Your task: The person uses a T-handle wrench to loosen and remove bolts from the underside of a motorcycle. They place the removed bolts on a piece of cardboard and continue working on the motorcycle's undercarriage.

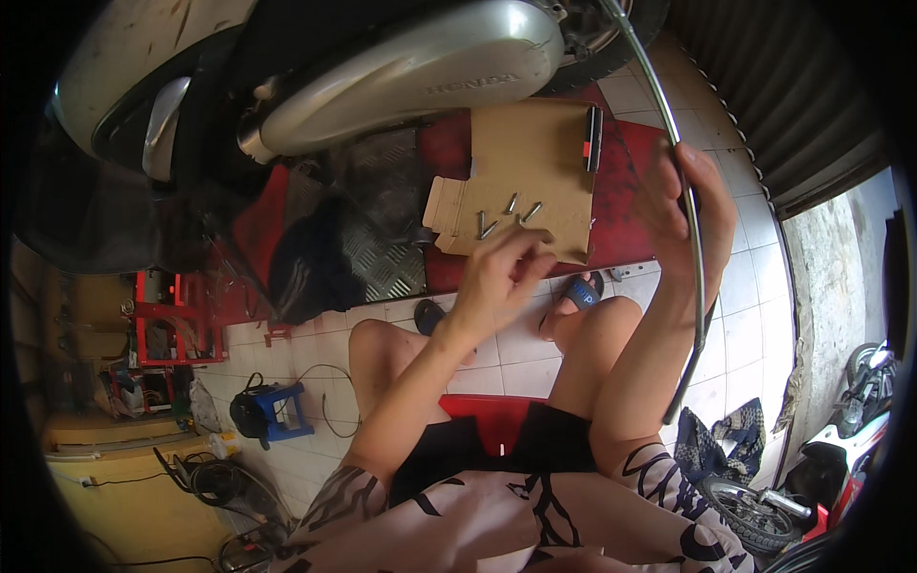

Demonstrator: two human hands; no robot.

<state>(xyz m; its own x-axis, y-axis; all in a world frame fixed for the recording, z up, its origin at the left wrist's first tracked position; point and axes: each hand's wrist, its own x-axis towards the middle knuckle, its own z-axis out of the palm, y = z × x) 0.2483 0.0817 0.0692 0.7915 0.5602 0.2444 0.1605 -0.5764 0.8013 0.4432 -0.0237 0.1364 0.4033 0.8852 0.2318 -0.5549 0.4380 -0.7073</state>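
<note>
Nearest the camera is a patterned shirt [535,520] in pale cloth with dark markings, and below it the person's bare knees rise over a red stool [492,420] on the tiled floor [755,286]. The left hand [501,272] reaches forward over the near edge of a flattened cardboard sheet [525,162], its fingers curled loosely together; whether they pinch anything cannot be told, since the fingertips are turned away. Just beyond that hand a few small metal bolts [506,218] lie loose on the cardboard, close together. A black tool with a red band [593,138] rests at the cardboard's far right corner. The right hand [693,224] is closed around a long, curved chrome rim [690,248], which sweeps from the upper middle of the view down past the right knee, standing roughly upright. The cardboard lies on a red ramp [635,205] beside a patch of dark checker plate [382,229]. Above it sits a scooter [287,67] with a silver engine cover [420,76]. A blue sandal [583,291] shows beneath the left hand.
</note>
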